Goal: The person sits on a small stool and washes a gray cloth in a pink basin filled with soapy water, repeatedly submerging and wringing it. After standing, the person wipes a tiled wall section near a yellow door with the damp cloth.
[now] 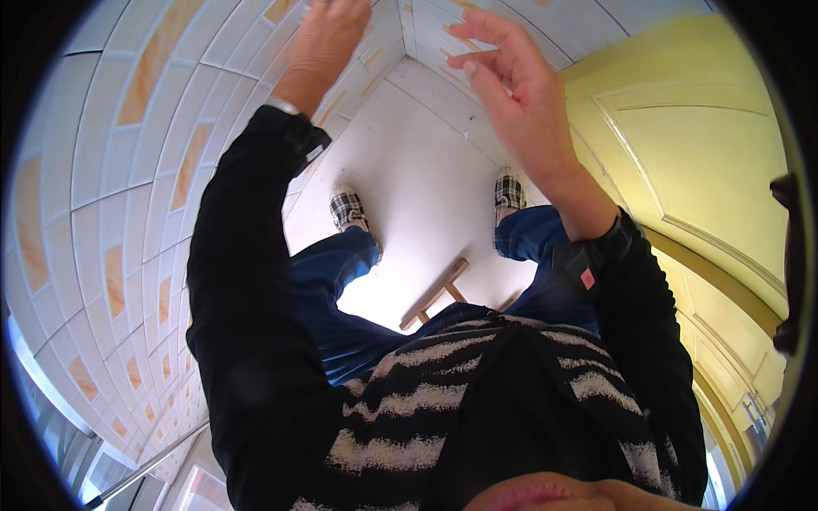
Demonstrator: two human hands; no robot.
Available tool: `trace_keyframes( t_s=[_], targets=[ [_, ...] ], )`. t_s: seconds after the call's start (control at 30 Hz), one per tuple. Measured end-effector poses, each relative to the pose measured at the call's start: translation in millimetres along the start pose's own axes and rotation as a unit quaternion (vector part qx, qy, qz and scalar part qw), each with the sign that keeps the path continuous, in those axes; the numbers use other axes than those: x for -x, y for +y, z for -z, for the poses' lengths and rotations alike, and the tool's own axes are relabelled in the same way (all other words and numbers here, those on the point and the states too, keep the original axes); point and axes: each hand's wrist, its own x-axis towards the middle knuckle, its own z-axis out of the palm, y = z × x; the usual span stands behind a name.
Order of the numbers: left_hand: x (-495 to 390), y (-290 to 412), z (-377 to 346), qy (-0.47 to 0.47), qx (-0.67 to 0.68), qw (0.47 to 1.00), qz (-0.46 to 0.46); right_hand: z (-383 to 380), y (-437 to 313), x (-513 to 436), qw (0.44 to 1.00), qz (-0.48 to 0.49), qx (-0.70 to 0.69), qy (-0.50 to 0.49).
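Observation:
My left hand [332, 38] is raised at the top edge, in front of the tiled wall, with its fingers partly cut off. A small pale blur shows beside them, and whether they hold anything cannot be made out. To its right, my right hand [521, 83] is lifted with its fingers spread and bent, the thumb apart and nothing between them. Both forearms are in black sleeves; a dark band with a pinkish tag [587, 278] is at the right one. Below the hands are my plaid shoes [348, 207] on a pale floor [428, 160].
A tiled wall [140, 153] with orange-toned inlays curves along the left and meets another at the top corner. At the right stands a yellow panelled door [690, 147]. Part of a wooden stool or frame [438, 294] shows between my legs. A metal rod [153, 461] is at lower left.

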Motion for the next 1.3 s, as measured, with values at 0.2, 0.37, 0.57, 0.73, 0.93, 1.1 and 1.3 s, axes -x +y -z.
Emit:
trace_keyframes(
  t_s=[0.2, 0.37, 0.57, 0.73, 0.93, 1.1, 1.3],
  targets=[
    [-8.5, 86.7, -76.0, -0.083, -0.034, 0.994, -0.065, 1.5, 6.8, -2.3, 0.999, -0.003, 0.042, -0.001],
    [-5.2, 135.8, -120.2, -0.118, -0.028, 0.989, -0.088, 11.3, 8.2, 1.9, 0.995, -0.069, 0.061, -0.040],
    [82.4, 169.8, -126.6, -0.258, 0.022, 0.952, -0.165, 16.8, 9.3, 8.0, 0.993, -0.091, 0.057, -0.039],
    [148.2, 164.9, -116.0, -0.287, 0.063, 0.940, -0.172, 18.0, 4.6, 13.8, 0.993, -0.063, 0.066, -0.078],
    [61.2, 162.5, -128.5, -0.160, 0.051, 0.982, -0.083, 17.0, 2.6, 9.5, 0.993, -0.065, 0.068, -0.066],
    [-18.9, 183.1, -149.9, -0.230, 0.057, 0.967, -0.091, 16.4, 4.9, 6.7, 0.989, -0.103, 0.067, -0.077],
    [-1.6, 197.3, -172.0, -0.235, 0.049, 0.963, -0.123, 16.1, 5.1, 2.2, 0.986, -0.120, 0.078, -0.079]
  ],
)
